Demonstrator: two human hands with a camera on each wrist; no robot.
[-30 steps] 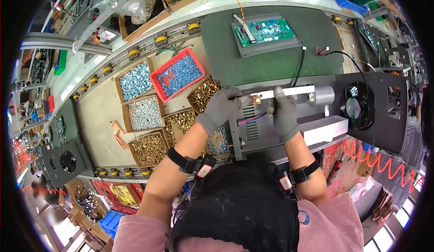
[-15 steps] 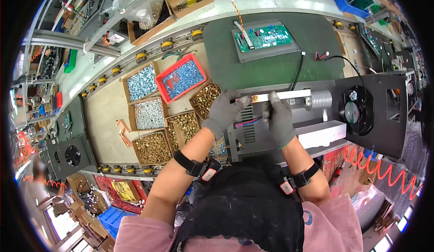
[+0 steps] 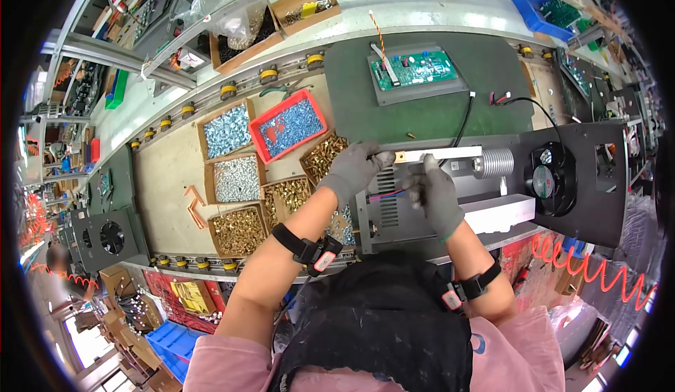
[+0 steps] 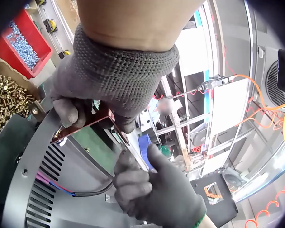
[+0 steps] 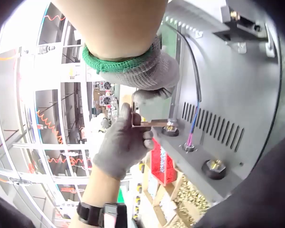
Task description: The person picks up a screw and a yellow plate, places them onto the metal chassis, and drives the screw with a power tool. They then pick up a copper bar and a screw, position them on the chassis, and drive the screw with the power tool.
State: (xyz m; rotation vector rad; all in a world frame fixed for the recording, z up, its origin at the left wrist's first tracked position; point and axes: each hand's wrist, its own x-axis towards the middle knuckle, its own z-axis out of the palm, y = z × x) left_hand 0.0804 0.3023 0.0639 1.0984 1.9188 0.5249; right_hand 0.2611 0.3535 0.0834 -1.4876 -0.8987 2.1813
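In the head view, my left hand (image 3: 354, 170) holds the copper end (image 3: 400, 157) of a long silver bar (image 3: 453, 153) above a dark metal chassis (image 3: 411, 235). The left wrist view shows this hand (image 4: 111, 78) pinching the bent copper strip (image 4: 81, 124). My right hand (image 3: 437, 198) has its fingers curled at the bar's middle, thumb against it; its exact grip is partly hidden. In the right wrist view, the strip (image 5: 154, 123) reaches a brass-coloured bolt (image 5: 171, 126) on the chassis edge. The bar's far end lies by a ribbed silver cylinder (image 3: 497, 163).
Boxes of brass-coloured screws (image 3: 239, 232) and a red tray (image 3: 322, 126) of bluish hardware stand left. Behind the chassis, a circuit board (image 3: 422, 70) sits on a green mat (image 3: 351, 104). A fan (image 3: 545, 181), white block (image 3: 499, 215) and black cable (image 3: 465, 121) are right.
The right thumb has slid from on top of the bar to its near edge. A small brass-coloured piece now shows on the mat behind the bar. The left hand keeps its hold.
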